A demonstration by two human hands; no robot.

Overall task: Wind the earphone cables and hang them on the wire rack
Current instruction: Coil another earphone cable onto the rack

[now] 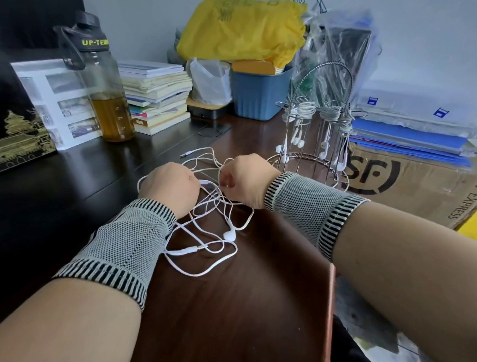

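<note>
Two forearms and two hands of one person, seen from above. Left hand (169, 188) and right hand (246, 183) are bare: no gloves, rings or watch show. Each wrist carries a knitted elastic band. The left wristband (125, 242) has a central panel of fine grey-and-white speckled mesh, bordered at both ends by a ribbed cuff of short black bars alternating with pale ones. The right wristband (312, 209) repeats the same pattern: speckled grey panel, black-and-white barred edging at the hand end and at the forearm end. Both bands fit closely and cover the wrist joint. Behind the bands both forearms are uncovered, with no sleeve in view.
</note>
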